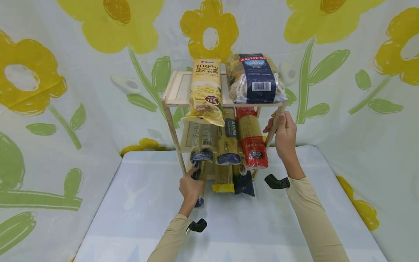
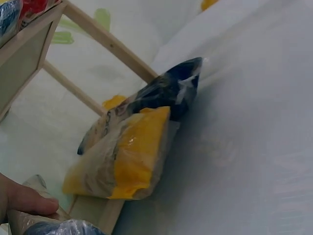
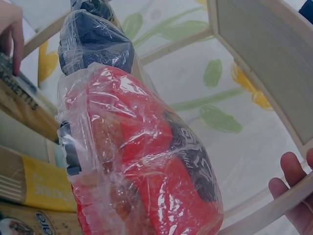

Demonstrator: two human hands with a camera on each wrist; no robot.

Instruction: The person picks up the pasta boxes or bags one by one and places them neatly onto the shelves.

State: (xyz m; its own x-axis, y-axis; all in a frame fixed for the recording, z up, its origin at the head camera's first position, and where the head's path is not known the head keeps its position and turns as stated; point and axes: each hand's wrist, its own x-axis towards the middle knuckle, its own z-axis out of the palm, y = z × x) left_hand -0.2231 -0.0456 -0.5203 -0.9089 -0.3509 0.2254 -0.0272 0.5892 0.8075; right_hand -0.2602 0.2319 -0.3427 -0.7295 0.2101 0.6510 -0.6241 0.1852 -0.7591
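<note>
A small three-tier wooden rack (image 1: 171, 127) loaded with pasta packs stands on the table. My left hand (image 1: 190, 187) grips a long spaghetti pack (image 1: 200, 202) with dark blue ends at the left of the bottom tier, its near end jutting out past the frame. In the left wrist view, my left thumb (image 2: 32, 199) lies over that pack just above its blue end. My right hand (image 1: 286, 136) holds the rack's front right post below the top shelf. The right wrist view shows its fingers (image 3: 293, 169) curled about the post, beside a red pasta pack (image 3: 146, 166).
The top shelf carries a yellow noodle bag (image 1: 206, 87) and a bulky Agnesi bag (image 1: 255, 78). Blue-ended packs (image 1: 228, 145) lie on the middle tier beside the red one. Below are a yellow-ended pack (image 1: 224, 180) and a dark blue pack (image 1: 244, 183). Flower-printed cloth hangs behind.
</note>
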